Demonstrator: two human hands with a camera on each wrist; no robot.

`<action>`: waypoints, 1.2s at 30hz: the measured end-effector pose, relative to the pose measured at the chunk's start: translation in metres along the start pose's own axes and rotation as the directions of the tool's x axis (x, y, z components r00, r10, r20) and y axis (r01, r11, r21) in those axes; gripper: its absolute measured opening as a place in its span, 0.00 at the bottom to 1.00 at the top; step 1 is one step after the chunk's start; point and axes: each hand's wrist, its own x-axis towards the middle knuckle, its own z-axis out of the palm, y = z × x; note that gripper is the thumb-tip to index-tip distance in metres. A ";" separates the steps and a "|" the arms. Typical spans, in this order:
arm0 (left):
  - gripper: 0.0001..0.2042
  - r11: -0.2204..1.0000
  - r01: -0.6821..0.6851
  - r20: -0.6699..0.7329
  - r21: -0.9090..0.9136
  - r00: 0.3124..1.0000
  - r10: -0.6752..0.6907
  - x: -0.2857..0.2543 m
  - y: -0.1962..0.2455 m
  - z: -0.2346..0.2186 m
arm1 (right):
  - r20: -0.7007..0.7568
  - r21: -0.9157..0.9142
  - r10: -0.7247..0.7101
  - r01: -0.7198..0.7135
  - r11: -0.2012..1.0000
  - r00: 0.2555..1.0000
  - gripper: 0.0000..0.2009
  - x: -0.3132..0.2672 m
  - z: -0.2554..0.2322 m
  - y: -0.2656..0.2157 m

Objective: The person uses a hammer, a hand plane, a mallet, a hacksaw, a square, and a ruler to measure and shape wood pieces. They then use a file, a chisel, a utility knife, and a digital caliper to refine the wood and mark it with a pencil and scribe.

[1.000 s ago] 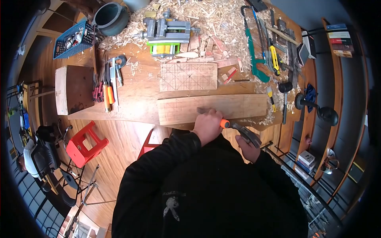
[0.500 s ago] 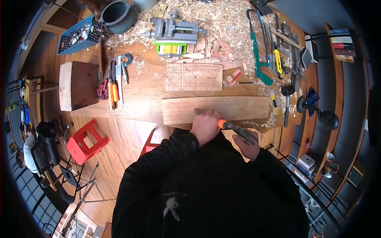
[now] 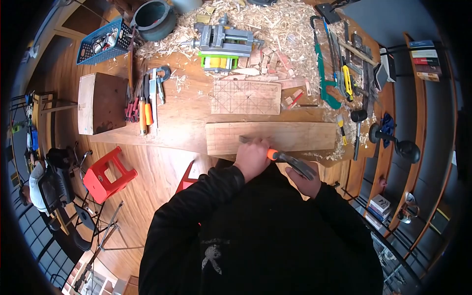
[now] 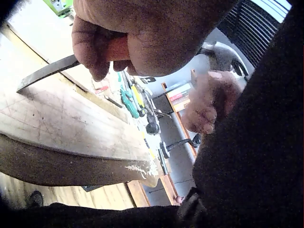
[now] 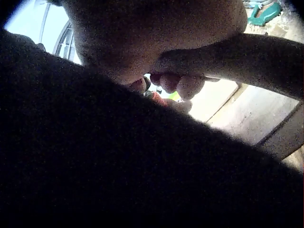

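My left hand (image 3: 252,158) grips the orange handle (image 4: 118,50) of a chisel, whose flat steel blade (image 4: 50,72) slants down to the face of a long wooden board (image 3: 295,135). In the left wrist view the blade's tip is right at the pencil-marked surface. To the right, my right hand (image 3: 306,184) holds a hammer, its dark metal head (image 3: 299,166) close beside the handle's butt end. Most of the hammer's handle is hidden. The right wrist view is mostly dark sleeve, with the right hand (image 5: 156,33) in shadow.
Behind the long board lies a shorter board (image 3: 246,97) with a drawn grid. A vise (image 3: 225,42) stands among wood shavings. Chisels (image 3: 146,110) and a wooden box (image 3: 101,103) are at the left; a green saw (image 3: 327,83) and a mallet (image 3: 359,116) at the right.
The chisel and left hand have shifted left along the long board, and the hammer has come along with them. The table appears farther right in the head view.
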 end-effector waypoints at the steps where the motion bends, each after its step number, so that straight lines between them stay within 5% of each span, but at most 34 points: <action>1: 0.07 1.000 -0.001 0.001 0.000 1.000 0.001 -0.001 0.001 -0.001 | -0.015 0.015 -0.002 0.002 1.000 1.000 0.12 0.001 0.001 -0.001; 7: 0.08 1.000 -0.010 0.023 0.021 1.000 0.010 -0.002 -0.003 -0.002 | -0.003 0.003 0.009 -0.009 1.000 1.000 0.12 0.000 0.001 -0.003; 21: 0.07 0.980 -0.089 -0.170 -0.179 0.984 0.058 -0.019 -0.007 -0.007 | 0.036 -0.105 -0.097 0.100 0.989 0.995 0.11 0.000 -0.004 -0.010; 36: 0.08 0.987 -0.089 -0.334 -0.133 0.942 0.040 -0.033 -0.021 -0.011 | 0.191 -0.135 -0.227 0.254 0.958 0.955 0.08 0.014 0.009 -0.016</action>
